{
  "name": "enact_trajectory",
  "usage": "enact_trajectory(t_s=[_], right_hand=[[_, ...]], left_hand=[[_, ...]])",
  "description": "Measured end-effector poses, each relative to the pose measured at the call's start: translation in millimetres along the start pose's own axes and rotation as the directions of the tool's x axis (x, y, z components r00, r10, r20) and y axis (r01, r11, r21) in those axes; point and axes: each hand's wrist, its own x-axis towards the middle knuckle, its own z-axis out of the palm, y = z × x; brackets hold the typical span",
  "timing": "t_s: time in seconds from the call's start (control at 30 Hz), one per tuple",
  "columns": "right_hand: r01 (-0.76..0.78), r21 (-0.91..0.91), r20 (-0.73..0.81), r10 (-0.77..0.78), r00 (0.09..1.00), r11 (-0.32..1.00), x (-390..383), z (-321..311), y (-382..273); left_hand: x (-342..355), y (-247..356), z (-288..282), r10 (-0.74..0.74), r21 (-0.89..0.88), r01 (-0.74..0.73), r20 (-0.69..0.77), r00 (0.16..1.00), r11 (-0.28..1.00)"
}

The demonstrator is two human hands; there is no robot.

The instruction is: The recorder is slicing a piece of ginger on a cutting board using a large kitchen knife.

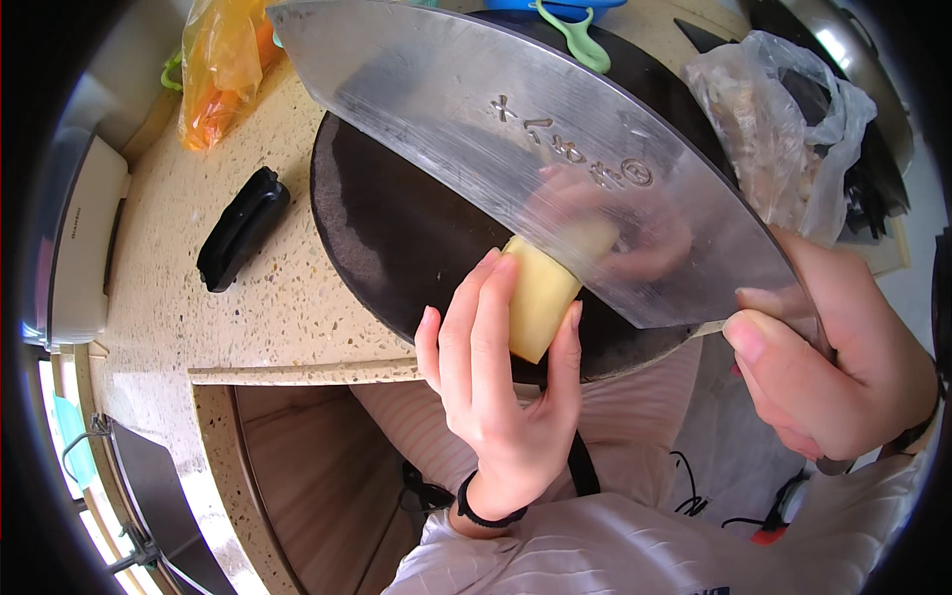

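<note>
A wide steel cleaver (pixel 555 129) fills the upper middle of the view, and its lower edge meets a pale yellow block that looks like peeled potato (pixel 535 297). My right hand (pixel 833 347) grips the cleaver at its near right end; the handle is mostly hidden in the fist. With fingers on one side and thumb on the other, my left hand (pixel 496 372) holds the potato against a dark round cutting board (pixel 387 228). How deep the blade sits in the potato I cannot tell. The blade covers much of the board and mirrors the potato and fingers.
On the speckled counter (pixel 268 317) lies a black plastic piece (pixel 243 228), left of the board. A bag of orange vegetables (pixel 223 74) stands far left, a clear plastic bag (pixel 783 129) far right. A green peeler (pixel 580 40) lies behind the blade, near a blue bowl (pixel 555 6).
</note>
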Motion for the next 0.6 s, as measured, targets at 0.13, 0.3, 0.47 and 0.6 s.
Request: enact_trajectory(t_s=[0.13, 0.3, 0.47, 0.6], right_hand=[[0.143, -0.045, 0.146, -0.135, 0.98, 0.989, 4.1, -4.2, 8.4], [0.242, -0.096, 0.312, -0.201, 0.928, 0.966, 5.2, -11.6, 11.7], [0.376, -0.195, 0.474, -0.248, 0.845, 0.906, 16.4, -19.5, 3.3], [0.245, -0.191, 0.399, -0.152, 0.904, 0.951, 14.9, -14.5, -7.2]], left_hand=[[-0.3, -1.4, -2.1, -0.004, 0.007, 0.004, 0.007, 1.0, 1.0], [-2.1, -1.9, -3.2, -0.004, 0.016, 0.003, 0.028, 1.0, 1.0], [-1.1, -0.3, -0.4, -0.02, 0.016, 0.02, 0.003, 1.0, 1.0], [-0.5, 1.8, -1.5, -0.028, 0.024, 0.028, 0.024, 0.999, 0.999]])
